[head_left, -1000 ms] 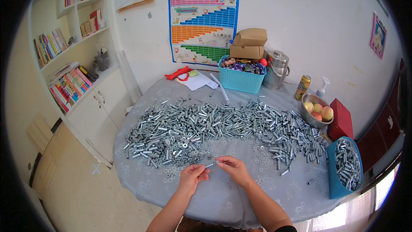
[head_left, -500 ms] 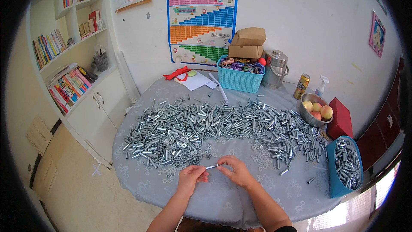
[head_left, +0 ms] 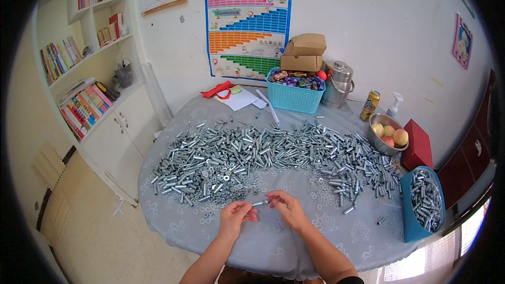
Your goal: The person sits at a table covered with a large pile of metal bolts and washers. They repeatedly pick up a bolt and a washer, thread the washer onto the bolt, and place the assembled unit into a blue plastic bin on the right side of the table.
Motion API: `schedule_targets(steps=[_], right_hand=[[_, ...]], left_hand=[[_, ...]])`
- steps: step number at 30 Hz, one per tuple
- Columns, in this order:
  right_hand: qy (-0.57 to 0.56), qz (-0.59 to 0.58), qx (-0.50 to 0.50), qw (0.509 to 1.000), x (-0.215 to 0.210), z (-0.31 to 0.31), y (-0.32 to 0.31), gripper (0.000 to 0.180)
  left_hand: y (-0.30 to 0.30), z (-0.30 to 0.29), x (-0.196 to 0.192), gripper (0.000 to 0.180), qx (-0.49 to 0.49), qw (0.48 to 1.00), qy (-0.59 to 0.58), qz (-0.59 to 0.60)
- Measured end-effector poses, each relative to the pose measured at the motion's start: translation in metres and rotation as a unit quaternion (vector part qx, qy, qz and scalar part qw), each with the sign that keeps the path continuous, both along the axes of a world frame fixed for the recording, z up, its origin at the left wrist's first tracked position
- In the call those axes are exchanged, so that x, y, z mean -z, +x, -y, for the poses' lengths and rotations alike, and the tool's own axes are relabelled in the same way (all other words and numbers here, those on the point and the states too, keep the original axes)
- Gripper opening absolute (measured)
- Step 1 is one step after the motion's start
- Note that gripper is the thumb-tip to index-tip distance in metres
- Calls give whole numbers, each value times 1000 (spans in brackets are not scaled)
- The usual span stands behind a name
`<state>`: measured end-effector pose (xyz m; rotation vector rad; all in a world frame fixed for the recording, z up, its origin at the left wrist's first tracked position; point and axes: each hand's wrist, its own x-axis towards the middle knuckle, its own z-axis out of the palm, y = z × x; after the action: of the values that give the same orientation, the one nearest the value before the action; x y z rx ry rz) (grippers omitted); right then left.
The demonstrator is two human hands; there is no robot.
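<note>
Above the front part of the table, my left hand is closed, pinching a small silver bolt between thumb and fingers. The bolt lies nearly level and points to the right, with a darker band near its right end. At that end is my right hand, its thumb and fingertips closed around the tip; whether a small nut or washer is between them is too small to tell. Just beyond both hands spreads a wide heap of silver metal sleeves and bolts, with loose washers along its near edge.
A blue bin filled with metal sleeves stands at the right edge of the grey-clothed table. Behind it are a steel bowl of fruit and a red box. A turquoise basket and a steel pot stand at the back.
My right fingertips have shifted slightly and loosened a little at the bolt's right end. My left hand and the bolt have hardly moved.
</note>
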<state>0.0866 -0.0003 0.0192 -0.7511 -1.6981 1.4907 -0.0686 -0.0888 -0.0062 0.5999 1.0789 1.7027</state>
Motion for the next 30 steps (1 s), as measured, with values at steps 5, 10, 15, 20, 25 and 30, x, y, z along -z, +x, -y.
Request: schedule_targets(steps=[5,10,15,20,25,30], right_hand=[[138,131,-58,980,13,-9,9,33],[89,69,-64,992,0,-3,6,26],[60,46,-31,997,0,1,4,21],[34,181,-44,982,0,-7,11,19],[49,18,-62,997,4,0,-3,22],[-58,-45,87,994,33,-30,6,22]], left_hand=[[-3,-1,1,11,-31,999,-8,28],[-3,-1,0,11,-36,999,-11,30],[-3,-1,-1,11,-39,999,-10,27],[2,-4,-4,11,-49,999,-14,6],[8,-3,-3,13,-32,994,2,-100],[15,-4,-12,19,-7,995,15,-95]])
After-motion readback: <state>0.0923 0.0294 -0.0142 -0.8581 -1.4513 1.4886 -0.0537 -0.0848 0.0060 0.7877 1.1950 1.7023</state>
